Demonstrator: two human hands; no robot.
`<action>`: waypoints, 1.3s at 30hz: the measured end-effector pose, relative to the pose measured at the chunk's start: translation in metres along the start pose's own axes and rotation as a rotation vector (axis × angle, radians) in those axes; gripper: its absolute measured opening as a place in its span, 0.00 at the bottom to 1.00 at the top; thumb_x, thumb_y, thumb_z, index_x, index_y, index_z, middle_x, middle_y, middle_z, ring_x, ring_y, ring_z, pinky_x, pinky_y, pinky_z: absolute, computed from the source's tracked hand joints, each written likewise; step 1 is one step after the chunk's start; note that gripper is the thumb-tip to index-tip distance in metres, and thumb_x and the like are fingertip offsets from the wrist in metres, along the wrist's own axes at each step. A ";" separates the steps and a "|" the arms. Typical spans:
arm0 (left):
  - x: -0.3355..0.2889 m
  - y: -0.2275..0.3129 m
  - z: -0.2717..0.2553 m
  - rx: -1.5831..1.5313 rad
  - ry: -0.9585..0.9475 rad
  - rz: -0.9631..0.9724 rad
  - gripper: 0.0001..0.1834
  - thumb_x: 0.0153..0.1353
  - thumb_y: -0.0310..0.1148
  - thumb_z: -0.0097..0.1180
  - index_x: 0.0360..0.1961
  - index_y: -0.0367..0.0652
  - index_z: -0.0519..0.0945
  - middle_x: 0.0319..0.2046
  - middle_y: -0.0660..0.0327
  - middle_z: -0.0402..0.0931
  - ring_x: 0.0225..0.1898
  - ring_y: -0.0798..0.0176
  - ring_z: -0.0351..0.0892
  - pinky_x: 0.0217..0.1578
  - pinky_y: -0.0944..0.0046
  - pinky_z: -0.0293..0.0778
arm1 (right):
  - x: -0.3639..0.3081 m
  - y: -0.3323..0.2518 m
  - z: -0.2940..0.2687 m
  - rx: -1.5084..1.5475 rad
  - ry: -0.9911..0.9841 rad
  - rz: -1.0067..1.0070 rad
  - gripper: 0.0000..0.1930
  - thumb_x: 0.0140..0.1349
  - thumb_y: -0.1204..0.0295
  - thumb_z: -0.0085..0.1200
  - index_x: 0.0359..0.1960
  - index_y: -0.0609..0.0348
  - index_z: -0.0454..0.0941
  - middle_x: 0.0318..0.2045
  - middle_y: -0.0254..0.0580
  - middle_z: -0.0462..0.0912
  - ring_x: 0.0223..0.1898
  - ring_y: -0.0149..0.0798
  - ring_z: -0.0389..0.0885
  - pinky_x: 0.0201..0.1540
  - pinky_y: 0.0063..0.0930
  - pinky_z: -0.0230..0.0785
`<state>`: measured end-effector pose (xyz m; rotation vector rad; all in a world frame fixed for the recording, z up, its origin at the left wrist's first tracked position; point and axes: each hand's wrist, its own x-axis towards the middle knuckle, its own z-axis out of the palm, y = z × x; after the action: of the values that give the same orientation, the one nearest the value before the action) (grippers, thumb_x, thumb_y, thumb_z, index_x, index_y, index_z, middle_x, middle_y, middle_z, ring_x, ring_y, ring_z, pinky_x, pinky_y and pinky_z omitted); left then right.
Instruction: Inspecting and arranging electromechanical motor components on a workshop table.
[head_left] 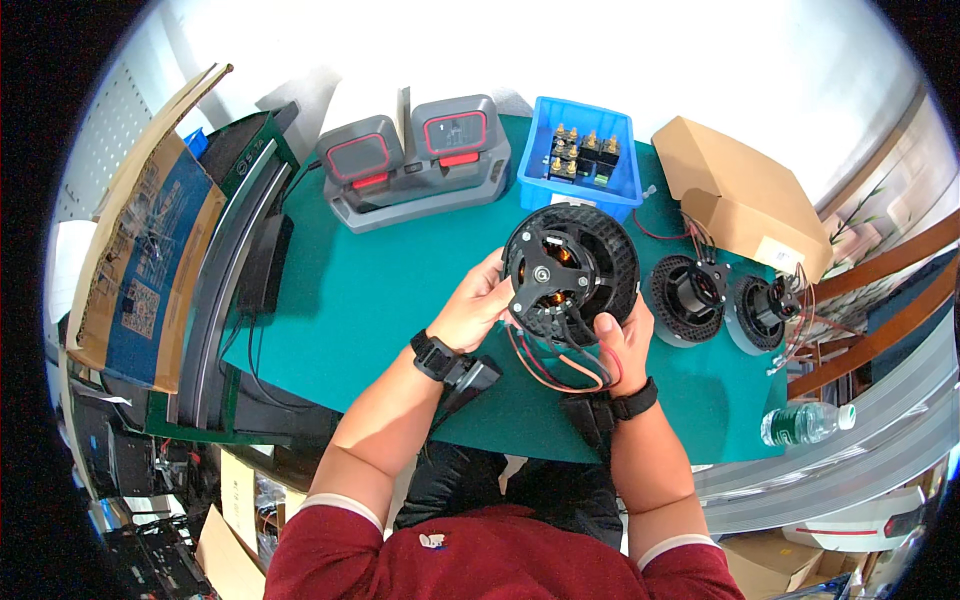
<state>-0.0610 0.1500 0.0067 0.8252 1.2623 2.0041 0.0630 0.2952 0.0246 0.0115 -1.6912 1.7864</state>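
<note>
Between my two hands I hold a round black motor (570, 272) above the green table. Copper windings show through the gaps of its hub, and several red, black and orange wires hang from its near side. My left hand (477, 303) grips the motor's left edge, thumb on the rim. On the lower right edge my right hand (628, 345) is closed, its thumb up front by the wires. The fingers behind the motor are hidden. Two similar black ring-shaped motors with wires, a larger one (686, 298) and a smaller one (758, 312), rest on the table to the right.
Behind the motor stands a blue bin (580, 190) holding black parts with brass terminals. A grey dual battery charger (415, 195) is at the back left. A brown cardboard box (740, 190) sits back right; a plastic bottle (808, 424) lies at the right edge of the green table (350, 290).
</note>
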 end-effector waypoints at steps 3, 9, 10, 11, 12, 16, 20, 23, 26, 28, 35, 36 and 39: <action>0.000 0.000 0.000 -0.015 0.018 0.007 0.26 0.62 0.43 0.50 0.57 0.42 0.63 0.37 0.68 0.72 0.27 0.80 0.71 0.23 0.78 0.69 | 0.000 0.002 0.000 0.021 0.000 0.018 0.30 0.53 0.55 0.56 0.48 0.69 0.67 0.42 0.41 0.76 0.43 0.31 0.73 0.48 0.26 0.64; -0.002 0.003 0.002 -0.014 0.016 -0.001 0.24 0.62 0.43 0.49 0.54 0.42 0.64 0.36 0.67 0.73 0.26 0.78 0.73 0.24 0.77 0.73 | 0.000 0.008 -0.002 0.069 -0.010 0.038 0.30 0.55 0.55 0.55 0.50 0.69 0.67 0.44 0.41 0.76 0.44 0.31 0.72 0.50 0.26 0.62; -0.002 0.004 0.003 -0.006 0.029 -0.014 0.23 0.62 0.43 0.49 0.54 0.42 0.64 0.36 0.67 0.72 0.26 0.78 0.73 0.23 0.77 0.73 | 0.000 0.009 -0.003 0.059 -0.016 0.042 0.30 0.55 0.55 0.55 0.50 0.69 0.67 0.44 0.41 0.76 0.44 0.31 0.72 0.50 0.26 0.62; -0.002 0.005 0.003 0.002 0.042 -0.027 0.23 0.62 0.42 0.49 0.53 0.42 0.65 0.35 0.67 0.72 0.26 0.78 0.73 0.23 0.77 0.73 | 0.001 0.009 -0.003 0.058 -0.017 0.043 0.30 0.55 0.55 0.55 0.50 0.69 0.67 0.44 0.41 0.76 0.44 0.31 0.72 0.50 0.26 0.62; -0.003 0.006 0.004 0.001 0.044 -0.027 0.23 0.62 0.42 0.49 0.53 0.42 0.65 0.35 0.67 0.72 0.26 0.78 0.73 0.23 0.77 0.73 | 0.001 0.010 -0.003 0.042 -0.013 0.065 0.30 0.55 0.54 0.55 0.50 0.69 0.67 0.44 0.41 0.75 0.45 0.32 0.72 0.50 0.26 0.62; -0.004 0.012 0.006 -0.005 0.055 -0.057 0.23 0.62 0.42 0.50 0.53 0.40 0.64 0.36 0.65 0.73 0.28 0.76 0.75 0.22 0.78 0.74 | 0.003 0.013 -0.004 0.029 -0.008 0.133 0.30 0.56 0.54 0.54 0.50 0.68 0.68 0.45 0.41 0.75 0.46 0.33 0.72 0.51 0.27 0.62; -0.003 0.012 0.005 -0.015 0.038 -0.055 0.24 0.62 0.42 0.50 0.52 0.37 0.63 0.37 0.61 0.74 0.30 0.75 0.77 0.21 0.77 0.75 | 0.001 0.017 -0.008 0.168 -0.027 0.199 0.24 0.59 0.62 0.52 0.51 0.69 0.67 0.45 0.43 0.75 0.44 0.33 0.74 0.49 0.26 0.64; -0.001 0.007 0.004 -0.068 0.050 -0.038 0.24 0.61 0.42 0.50 0.51 0.37 0.63 0.37 0.60 0.75 0.29 0.74 0.78 0.22 0.77 0.76 | 0.005 0.016 -0.010 0.142 -0.071 0.219 0.22 0.59 0.66 0.50 0.51 0.67 0.66 0.43 0.42 0.76 0.43 0.33 0.75 0.46 0.26 0.68; -0.003 0.010 0.002 -0.092 0.030 -0.106 0.23 0.61 0.42 0.51 0.49 0.37 0.63 0.36 0.59 0.76 0.27 0.73 0.78 0.23 0.76 0.76 | 0.005 0.015 -0.016 0.154 -0.107 0.410 0.19 0.60 0.65 0.48 0.49 0.64 0.67 0.39 0.40 0.77 0.33 0.32 0.78 0.27 0.22 0.72; -0.003 0.011 0.004 -0.101 0.061 -0.133 0.23 0.61 0.43 0.51 0.49 0.38 0.63 0.36 0.59 0.76 0.26 0.72 0.78 0.23 0.76 0.77 | 0.007 0.018 -0.012 0.109 -0.062 0.407 0.19 0.61 0.62 0.46 0.49 0.62 0.67 0.36 0.40 0.78 0.28 0.30 0.78 0.17 0.19 0.68; -0.002 0.010 0.004 -0.098 0.069 -0.241 0.23 0.61 0.45 0.50 0.45 0.37 0.62 0.32 0.58 0.76 0.26 0.68 0.79 0.23 0.74 0.77 | 0.000 0.038 -0.022 0.058 0.027 0.422 0.18 0.64 0.61 0.42 0.48 0.62 0.68 0.38 0.41 0.75 0.30 0.32 0.77 0.19 0.21 0.69; -0.002 0.011 0.002 -0.102 0.067 -0.243 0.23 0.61 0.45 0.50 0.45 0.37 0.62 0.32 0.58 0.76 0.26 0.68 0.79 0.23 0.74 0.77 | 0.002 0.037 -0.024 0.017 -0.025 0.440 0.18 0.64 0.61 0.41 0.48 0.62 0.67 0.39 0.42 0.74 0.29 0.32 0.77 0.19 0.21 0.69; -0.003 0.009 -0.003 -0.144 0.062 -0.299 0.22 0.61 0.44 0.48 0.44 0.36 0.60 0.31 0.55 0.77 0.25 0.64 0.80 0.22 0.72 0.76 | 0.008 0.032 -0.016 0.132 -0.053 0.513 0.19 0.63 0.57 0.38 0.45 0.59 0.69 0.33 0.39 0.76 0.25 0.30 0.75 0.18 0.20 0.65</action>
<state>-0.0628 0.1428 0.0133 0.4775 1.1815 1.8638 0.0487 0.3149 -0.0023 -0.3497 -1.7133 2.2848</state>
